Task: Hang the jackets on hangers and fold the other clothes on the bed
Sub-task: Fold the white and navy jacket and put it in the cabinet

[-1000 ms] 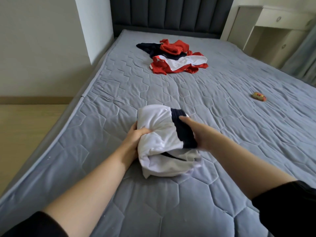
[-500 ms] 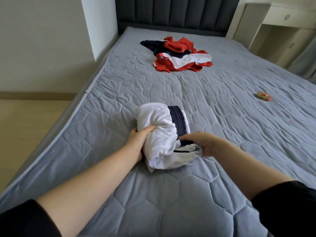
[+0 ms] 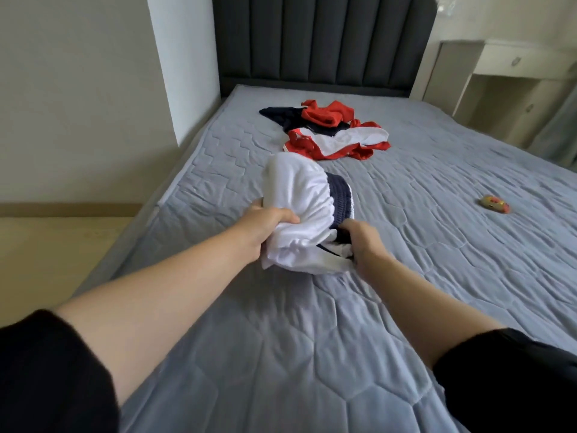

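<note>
Bed [image 3: 406, 292]: grey quilted cover with a six-sided stitch pattern; dark padded headboard [image 3: 321, 39] at the far end.
Cabinet [image 3: 512, 85]: pale, beside the bed on the right.
Clothes pile [image 3: 331, 132]: red, white and navy pieces, lying loose near the headboard, well apart from the hands.
White garment [image 3: 299, 210]: bundled, with a navy ribbed band on its right side; it is in the middle of the bed, gripped at its near end.
Left hand [image 3: 265, 226]: closed around the white cloth.
Right hand [image 3: 362, 242]: fingers curled on the navy edge.
Small object [image 3: 495, 204]: yellow and red, on the cover at right.
Writing: no readable text or brand.
</note>
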Tool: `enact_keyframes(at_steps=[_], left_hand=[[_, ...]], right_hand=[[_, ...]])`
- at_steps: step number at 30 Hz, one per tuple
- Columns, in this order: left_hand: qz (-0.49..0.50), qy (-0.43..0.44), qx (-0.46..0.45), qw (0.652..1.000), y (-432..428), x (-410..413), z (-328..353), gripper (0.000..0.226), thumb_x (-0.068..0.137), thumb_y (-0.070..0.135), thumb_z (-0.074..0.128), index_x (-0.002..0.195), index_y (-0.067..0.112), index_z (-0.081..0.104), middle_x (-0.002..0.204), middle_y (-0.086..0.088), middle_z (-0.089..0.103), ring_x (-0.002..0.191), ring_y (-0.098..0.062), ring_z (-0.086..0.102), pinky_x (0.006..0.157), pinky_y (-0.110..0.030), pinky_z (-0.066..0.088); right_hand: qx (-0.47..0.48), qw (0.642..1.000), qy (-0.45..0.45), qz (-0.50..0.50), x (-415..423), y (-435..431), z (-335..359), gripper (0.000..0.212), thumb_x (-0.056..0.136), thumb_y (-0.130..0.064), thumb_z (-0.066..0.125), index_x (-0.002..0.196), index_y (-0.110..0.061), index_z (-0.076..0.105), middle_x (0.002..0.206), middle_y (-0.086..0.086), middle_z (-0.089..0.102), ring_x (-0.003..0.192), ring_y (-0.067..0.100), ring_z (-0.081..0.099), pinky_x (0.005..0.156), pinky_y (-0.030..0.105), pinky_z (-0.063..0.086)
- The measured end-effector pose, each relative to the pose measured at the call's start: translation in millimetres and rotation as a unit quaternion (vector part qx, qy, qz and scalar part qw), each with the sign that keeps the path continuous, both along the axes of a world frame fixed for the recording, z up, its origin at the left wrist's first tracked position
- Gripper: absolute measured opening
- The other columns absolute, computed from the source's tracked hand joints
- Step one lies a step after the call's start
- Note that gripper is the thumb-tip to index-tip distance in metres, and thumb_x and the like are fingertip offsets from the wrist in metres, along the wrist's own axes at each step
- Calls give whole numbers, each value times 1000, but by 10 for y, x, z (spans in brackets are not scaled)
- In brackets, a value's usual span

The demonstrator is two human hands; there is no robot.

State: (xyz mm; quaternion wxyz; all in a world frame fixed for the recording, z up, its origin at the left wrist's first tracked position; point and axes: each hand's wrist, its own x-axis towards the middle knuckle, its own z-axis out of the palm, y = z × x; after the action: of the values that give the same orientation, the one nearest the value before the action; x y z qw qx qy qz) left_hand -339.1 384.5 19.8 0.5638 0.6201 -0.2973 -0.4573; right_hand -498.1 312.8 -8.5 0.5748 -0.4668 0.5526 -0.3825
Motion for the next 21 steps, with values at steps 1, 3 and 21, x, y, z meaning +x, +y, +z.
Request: enact_keyframes(at_steps=[1,3,21], left_hand=[[1,-41,-12,999,-113,75,64,43,71,3,72,110,14,56,102,-9,66,87,-24,63,78,-33,54],[-4,-144,-30,989,-275,242,206,63,68,9,75,126,19,51,114,-3,62,99,-24,60,87,-36,51],[-129,-769,62,623,368,1853,3802,54,75,19,56,128,24,44,120,4,56,110,-20,50,78,-30,42]], right_hand=[[-15,1000,12,0,100,-65,20,5,82,-12,50,78,-9,50,50,5,46,31,12,39,37,16,29],[-50,998,33,10,283,-184,63,35,74,-24,52,106,-10,50,75,7,56,53,13,52,49,21,41],[-523,609,491,339,1933,48,3657,99,73,-51,68,150,-17,16,145,1,39,139,23,30,116,52,6]])
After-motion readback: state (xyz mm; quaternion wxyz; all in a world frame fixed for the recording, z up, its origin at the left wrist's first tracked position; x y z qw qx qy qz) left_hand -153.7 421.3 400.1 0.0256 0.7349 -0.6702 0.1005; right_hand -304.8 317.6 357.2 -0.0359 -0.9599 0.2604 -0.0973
